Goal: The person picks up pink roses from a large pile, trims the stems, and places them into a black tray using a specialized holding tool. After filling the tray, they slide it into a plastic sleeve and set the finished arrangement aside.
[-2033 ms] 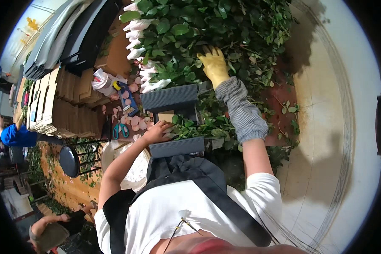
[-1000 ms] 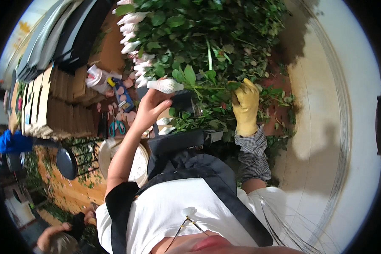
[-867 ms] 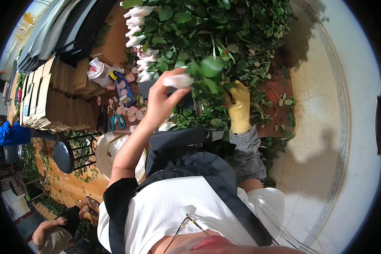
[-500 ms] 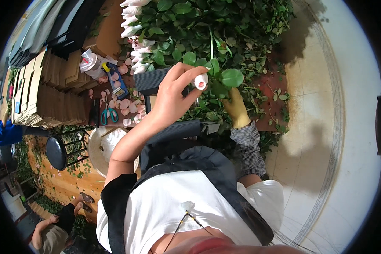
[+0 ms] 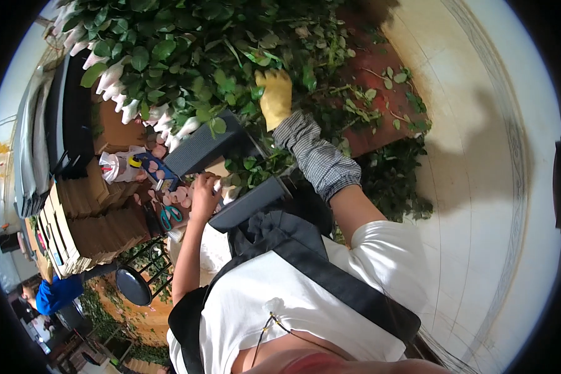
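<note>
My left hand [image 5: 204,196] is low between two dark ribbed padded rests [image 5: 202,144], its fingers curled at a pale rose [image 5: 231,194] in a white net sleeve. The fingertips are at the flower head; its leafy stem lies between the rests. My right hand [image 5: 274,98], in a yellow glove with a checked sleeve cover, is farther off over the rose foliage [image 5: 187,75]. Its fingers bend down into the leaves, and their tips are hidden. Several white-sleeved rose heads [image 5: 115,81] line the left edge of the pile.
Teal-handled scissors [image 5: 171,217], loose pink petals [image 5: 179,196] and a blue-and-yellow tool [image 5: 162,174] lie left of the rests. Beyond are stacked cardboard sheets [image 5: 90,218] and a black stool [image 5: 133,285]. A person in blue [image 5: 59,294] is at far left. Stems hang over the red tabletop [image 5: 368,68].
My view has turned. My left hand has brought the sleeved rose down between the rests. My right hand has left its stem and moved out over the foliage.
</note>
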{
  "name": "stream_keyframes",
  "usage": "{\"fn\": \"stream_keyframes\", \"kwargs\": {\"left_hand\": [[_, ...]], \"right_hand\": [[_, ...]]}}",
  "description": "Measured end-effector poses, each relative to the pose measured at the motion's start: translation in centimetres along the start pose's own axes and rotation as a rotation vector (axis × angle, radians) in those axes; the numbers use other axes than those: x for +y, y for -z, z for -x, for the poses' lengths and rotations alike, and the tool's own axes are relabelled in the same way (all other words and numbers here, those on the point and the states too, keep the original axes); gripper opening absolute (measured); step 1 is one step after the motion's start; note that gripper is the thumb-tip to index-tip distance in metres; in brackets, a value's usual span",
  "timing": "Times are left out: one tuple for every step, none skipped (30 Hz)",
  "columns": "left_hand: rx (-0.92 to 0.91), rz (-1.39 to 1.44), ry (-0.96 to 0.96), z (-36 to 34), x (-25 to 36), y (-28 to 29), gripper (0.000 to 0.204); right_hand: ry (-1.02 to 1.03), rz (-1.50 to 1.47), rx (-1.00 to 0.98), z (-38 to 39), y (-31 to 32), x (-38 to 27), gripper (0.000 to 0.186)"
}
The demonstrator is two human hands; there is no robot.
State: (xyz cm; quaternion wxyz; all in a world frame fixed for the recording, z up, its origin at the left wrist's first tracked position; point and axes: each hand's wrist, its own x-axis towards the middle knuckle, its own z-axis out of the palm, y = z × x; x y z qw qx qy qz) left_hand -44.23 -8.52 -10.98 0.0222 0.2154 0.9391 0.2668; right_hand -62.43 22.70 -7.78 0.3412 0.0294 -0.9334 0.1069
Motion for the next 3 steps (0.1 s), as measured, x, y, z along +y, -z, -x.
{"fn": "stream_keyframes", "kwargs": {"left_hand": [[-0.051,0.002,-0.020,-0.1,-0.5,-1.1,0.036],[-0.104,0.003,-0.022,0.5,-1.4,-2.4,0.042],[-0.158,0.014,0.071,2.1,-3.1,-4.0,0.048]], "right_hand": [[-0.121,0.074,-0.252,2.3,-3.7,0.8,0.030],[-0.229,0.051,-0.637,3.3,-5.7,0.8,0.037],[-0.208,0.030,-0.646,3.3,-6.4,-0.3,0.037]]}}
